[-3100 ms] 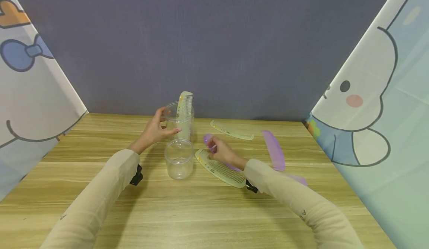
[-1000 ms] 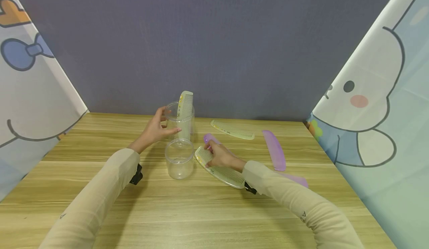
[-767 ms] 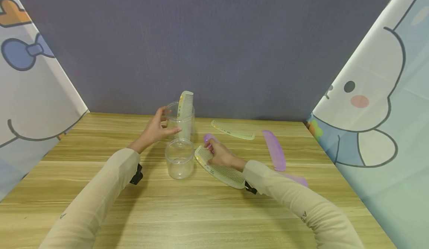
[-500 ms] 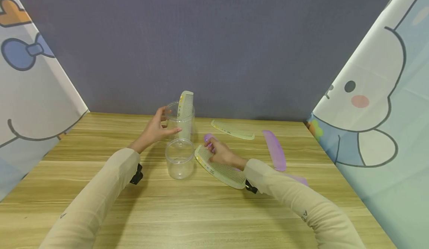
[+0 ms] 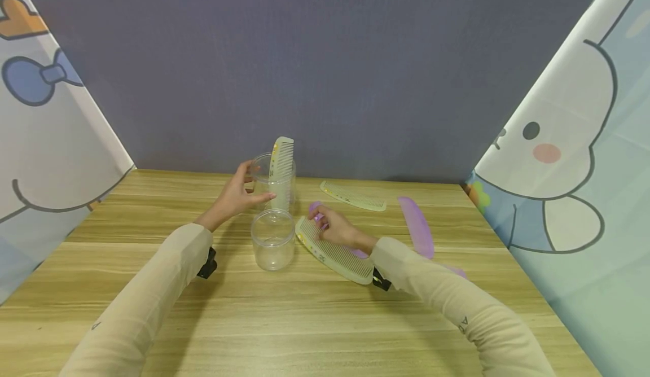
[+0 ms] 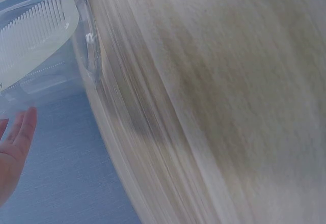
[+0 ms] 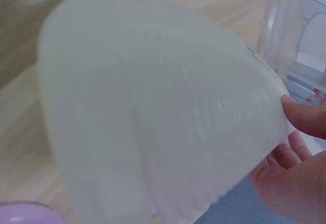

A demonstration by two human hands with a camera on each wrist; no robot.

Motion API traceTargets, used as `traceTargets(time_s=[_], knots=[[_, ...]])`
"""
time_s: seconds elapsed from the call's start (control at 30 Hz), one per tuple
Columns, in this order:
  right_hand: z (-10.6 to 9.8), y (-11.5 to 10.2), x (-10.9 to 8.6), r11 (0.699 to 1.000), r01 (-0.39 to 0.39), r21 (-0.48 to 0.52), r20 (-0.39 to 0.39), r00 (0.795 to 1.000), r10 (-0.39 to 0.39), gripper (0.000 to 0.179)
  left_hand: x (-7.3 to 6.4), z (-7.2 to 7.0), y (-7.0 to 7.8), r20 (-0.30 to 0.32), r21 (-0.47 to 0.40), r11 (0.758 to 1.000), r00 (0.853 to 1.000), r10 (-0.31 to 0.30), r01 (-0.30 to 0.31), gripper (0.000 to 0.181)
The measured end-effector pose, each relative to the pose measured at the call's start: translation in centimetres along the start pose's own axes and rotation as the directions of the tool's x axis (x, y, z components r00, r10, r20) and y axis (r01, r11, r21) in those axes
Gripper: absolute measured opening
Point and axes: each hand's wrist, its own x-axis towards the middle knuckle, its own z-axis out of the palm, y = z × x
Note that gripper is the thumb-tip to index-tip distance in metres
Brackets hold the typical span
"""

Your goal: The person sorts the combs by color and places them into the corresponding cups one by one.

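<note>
In the head view my left hand (image 5: 236,199) holds the rear clear plastic jar (image 5: 291,191), thumb across its front and fingers on its left side. A pale green comb (image 5: 281,159) with a flower print stands upright in that jar. Just in front is a second clear jar (image 5: 272,250), with nothing in it. My right hand (image 5: 337,231) pinches another pale green comb (image 5: 347,265) near its left end. In the right wrist view the thumb presses the face of this comb (image 7: 168,81), fingers beneath. Partly hidden under hand and comb lies a purple comb (image 5: 316,206).
On the wooden table (image 5: 284,326), a third pale green comb (image 5: 352,196) lies at the back. A purple comb (image 5: 417,227) rests to the right, and another purple comb (image 5: 457,271) is mostly behind the right sleeve. A grey panel (image 5: 325,72) rises behind the table.
My right thumb has drawn in toward the fingers, and the comb's left end has shifted slightly upward in view. The left hand and both jars have stayed put.
</note>
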Motion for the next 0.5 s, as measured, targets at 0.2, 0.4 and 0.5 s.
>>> traceTargets(time_s=[0.2, 0.4, 0.5], knots=[[-0.4, -0.2, 0.4, 0.997, 0.046, 0.058, -0.019, 0.999, -0.045, 0.051, 0.1, 0.0, -0.2, 0.003, 0.000, 1.000, 1.000, 0.002, -0.002, 0.102], [-1.2, -0.8, 0.7, 0.996, 0.065, 0.054, -0.075, 0.995, -0.060, 0.046, 0.0, -0.1, 0.0, 0.004, 0.004, 1.000, 1.000, -0.002, 0.002, 0.102], [-1.6, -1.2, 0.9, 0.997, 0.054, 0.053, -0.099, 0.994, -0.048, 0.045, 0.0, -0.1, 0.1, 0.006, 0.002, 1.000, 1.000, -0.008, 0.008, 0.103]])
